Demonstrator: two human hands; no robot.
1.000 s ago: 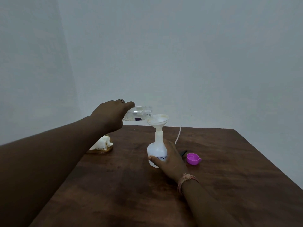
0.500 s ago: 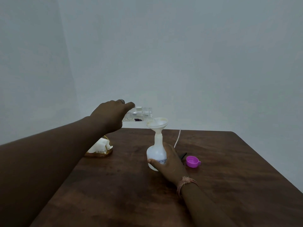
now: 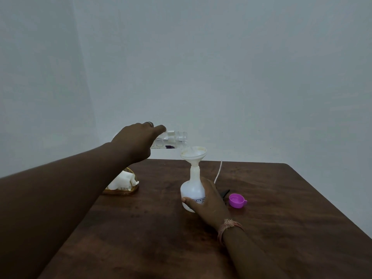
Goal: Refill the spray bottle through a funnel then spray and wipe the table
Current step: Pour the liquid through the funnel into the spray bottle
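A pale wall stood behind the dark wooden counter [image 3: 141, 228]. I saw the white spray bottle [image 3: 192, 189] upright mid-counter, a funnel [image 3: 193, 153] seated in its neck, my right hand [image 3: 207, 204] curled around its body. My left arm reached forward, the left hand [image 3: 136, 141] gripping a clear bottle [image 3: 173, 138] tipped sideways, its mouth just over the funnel's rim. A purple cap [image 3: 237, 200] lay nearby, to the right.

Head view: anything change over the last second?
Barely. The left hand keeps the clear bottle tipped at the funnel; the right hand still grips the spray bottle. Purple cap and napkin holder unmoved.
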